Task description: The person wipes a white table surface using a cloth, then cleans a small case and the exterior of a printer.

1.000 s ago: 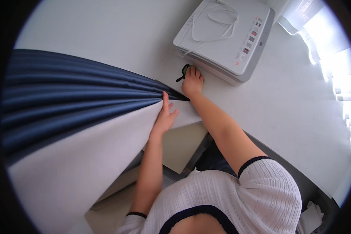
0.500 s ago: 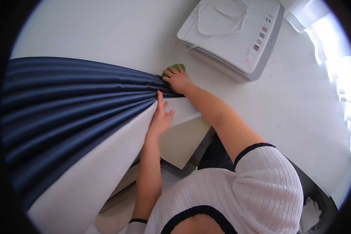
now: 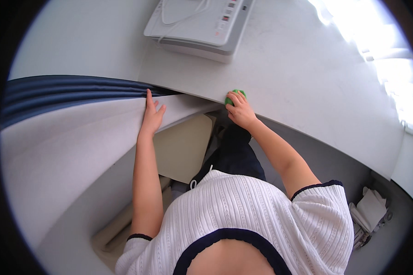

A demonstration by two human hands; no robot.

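Observation:
My left hand (image 3: 152,118) presses against the gathered curtain, its index finger stretched out along the fabric and its thumb apart. The curtain shows dark blue folds (image 3: 69,94) and a pale lining (image 3: 78,119), both running off to the left. In my right hand (image 3: 241,112) is a small green cloth (image 3: 236,95), pressed at the front edge of the white desk (image 3: 289,101). The fingers are bent over it and cover part of it, so its full shape does not show.
A white printer (image 3: 192,32) with a coiled white cable on its lid stands on the desk at the back. Below the desk edge are a beige panel (image 3: 183,146) and my dark-clad legs. White papers (image 3: 371,208) lie low at the right. Bright window light comes from the right.
My right hand has moved with the green cloth from beside the curtain to the desk's front edge. The view has shifted, and less of the blue curtain shows beside my left hand.

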